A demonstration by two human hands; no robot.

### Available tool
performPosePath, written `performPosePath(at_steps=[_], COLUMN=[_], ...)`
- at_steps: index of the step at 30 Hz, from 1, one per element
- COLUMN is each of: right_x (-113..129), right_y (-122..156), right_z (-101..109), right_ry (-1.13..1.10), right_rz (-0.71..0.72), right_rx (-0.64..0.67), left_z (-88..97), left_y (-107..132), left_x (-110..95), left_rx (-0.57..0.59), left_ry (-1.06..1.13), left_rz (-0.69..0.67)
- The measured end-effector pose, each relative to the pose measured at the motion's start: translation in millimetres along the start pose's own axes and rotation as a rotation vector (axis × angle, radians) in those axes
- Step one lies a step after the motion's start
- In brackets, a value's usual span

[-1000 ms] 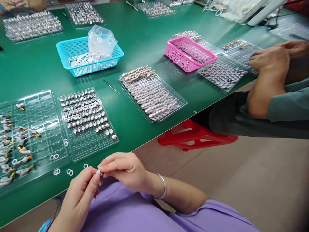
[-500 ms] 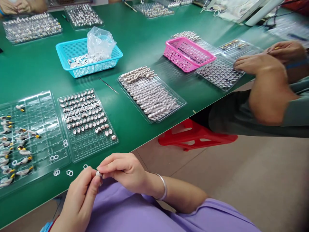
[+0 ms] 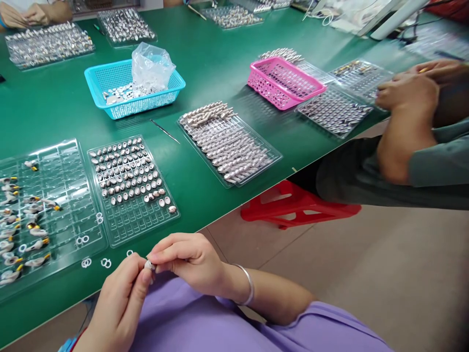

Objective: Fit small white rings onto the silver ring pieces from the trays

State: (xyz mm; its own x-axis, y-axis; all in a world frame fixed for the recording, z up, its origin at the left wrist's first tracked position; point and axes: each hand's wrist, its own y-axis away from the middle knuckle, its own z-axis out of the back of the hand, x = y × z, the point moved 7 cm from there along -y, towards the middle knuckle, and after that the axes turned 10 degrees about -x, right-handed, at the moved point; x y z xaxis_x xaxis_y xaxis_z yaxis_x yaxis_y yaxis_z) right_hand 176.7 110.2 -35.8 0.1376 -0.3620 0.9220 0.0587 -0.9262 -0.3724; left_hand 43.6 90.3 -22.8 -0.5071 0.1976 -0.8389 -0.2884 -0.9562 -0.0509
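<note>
Between my two hands, over my lap at the table's edge, is a small whitish-grey piece (image 3: 148,264), mostly covered by fingers. My left hand (image 3: 122,293) pinches it between thumb and forefinger. From the other side, the fingertips of my right hand (image 3: 192,261) close on the same piece. White rings (image 3: 106,263) lie on the table just beyond my left hand. Nearby, a clear tray (image 3: 128,222) holds rows of small oval white parts with dark insides. Left of it, a larger clear tray (image 3: 69,195) carries small bird-like figures (image 3: 36,244) with yellow tips.
Tweezers (image 3: 164,131) lie by a blue basket (image 3: 135,105) holding a plastic bag and white bits. A tray of twisted pale parts (image 3: 230,146) is ahead. Farther right stand a pink basket (image 3: 269,90) and a co-worker's hands (image 3: 410,90). A red stool (image 3: 300,208) is below.
My hands stay almost still around the small piece. The co-worker's hands at right have shifted slightly away to the right.
</note>
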Motion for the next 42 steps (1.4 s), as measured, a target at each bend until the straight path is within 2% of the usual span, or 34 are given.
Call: performPosePath(at_steps=[11,20,27,34,39,42], right_x=[-2.7,0.7,3.0,2.2,7.0,9.5], right_y=[1.6,0.1,2.4,1.9,1.7,1.4], right_z=[-0.8,1.0,0.3,1.2,0.8,0.7], right_ry=[0.016,-0.019,0.068,0.013,0.075,0.083], right_rz=[-0.031,-0.007,0.026,-0.015,0.039,0.062], right_rx=[0.043,0.029,0.064,0.024,0.053,0.068], left_z=[-0.2,-2.1,-5.7,-6.7,-6.8,-7.5], left_y=[-2.3,-0.2,2.6,5.5,9.4,11.7], left_x=[-4.6,-4.8,7.8,6.9,15.7,17.6], left_rx=[0.015,-0.011,0.101,0.072,0.132,0.156], left_ry=[-0.028,-0.083,0.055,0.052,0.142,0.17], left_rz=[-0.034,-0.06,0.179,0.155,0.271,0.292])
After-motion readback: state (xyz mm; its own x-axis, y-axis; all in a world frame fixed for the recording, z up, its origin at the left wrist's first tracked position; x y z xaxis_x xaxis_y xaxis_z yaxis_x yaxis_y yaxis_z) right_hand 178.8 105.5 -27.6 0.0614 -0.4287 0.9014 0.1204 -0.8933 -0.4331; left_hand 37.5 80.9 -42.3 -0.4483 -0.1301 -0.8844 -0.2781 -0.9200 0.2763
